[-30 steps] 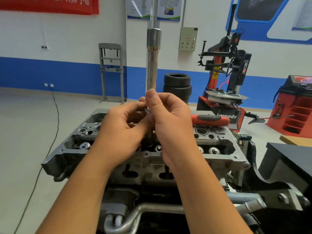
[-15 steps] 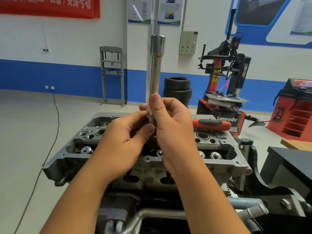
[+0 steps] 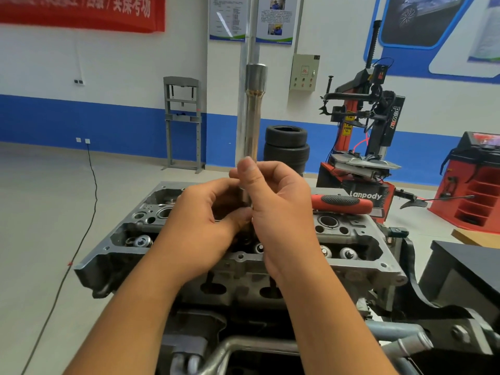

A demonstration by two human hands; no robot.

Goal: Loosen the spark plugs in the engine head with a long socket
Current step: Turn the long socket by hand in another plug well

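Note:
A long chrome socket (image 3: 253, 112) stands upright above the middle of the grey engine head (image 3: 349, 236). My right hand (image 3: 278, 209) grips its lower part, thumb up along the shaft. My left hand (image 3: 205, 226) curls in from the left and pinches the socket's lower end with thumb and fingers. The bottom of the socket and whatever sits in it are hidden behind my fingers. A ratchet with a red and black handle (image 3: 341, 203) lies on the far right side of the head.
The head sits on a stand with pipes (image 3: 243, 345) below it. Behind stand stacked tyres (image 3: 286, 147), a tyre changer (image 3: 365, 147), a grey press frame (image 3: 182, 123) and a red cabinet (image 3: 476, 196). A black cable (image 3: 89, 212) runs over the floor at left.
The socket sits lower in view than a second ago, its wide top end has dropped against the wall pipe. My hands keep the same hold, with the fingers shifted slightly.

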